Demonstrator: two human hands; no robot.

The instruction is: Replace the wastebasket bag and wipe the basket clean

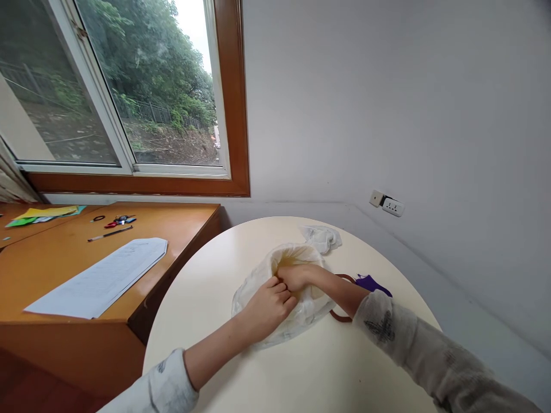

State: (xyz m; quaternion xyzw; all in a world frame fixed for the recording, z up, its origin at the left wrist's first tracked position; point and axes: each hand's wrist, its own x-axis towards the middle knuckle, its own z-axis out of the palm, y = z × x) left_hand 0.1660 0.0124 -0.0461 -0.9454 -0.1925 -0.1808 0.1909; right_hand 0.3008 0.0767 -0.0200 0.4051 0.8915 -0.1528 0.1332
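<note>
A cream-white, crumpled cloth bag [260, 287] lies on the round table with its gathered mouth towards me. My left hand [270, 307] has its fingers curled and pinches the near edge of the bag's mouth. Reaching in from the right, my right hand [299, 276] is inside the opening; its fingertips are hidden by the fabric and my left hand. A brown ring-shaped handle [341, 318] shows partly under my right forearm. Just beyond that forearm lies a piece of purple fabric [373, 284].
A crumpled translucent plastic bag [322, 238] rests near the far rim of the round table [193, 292]. The wooden desk [185, 221] at left carries papers [107, 275], a pen [110, 233], scissors [117, 222] and coloured sheets [45, 213]. A wall socket [392, 206] is at right.
</note>
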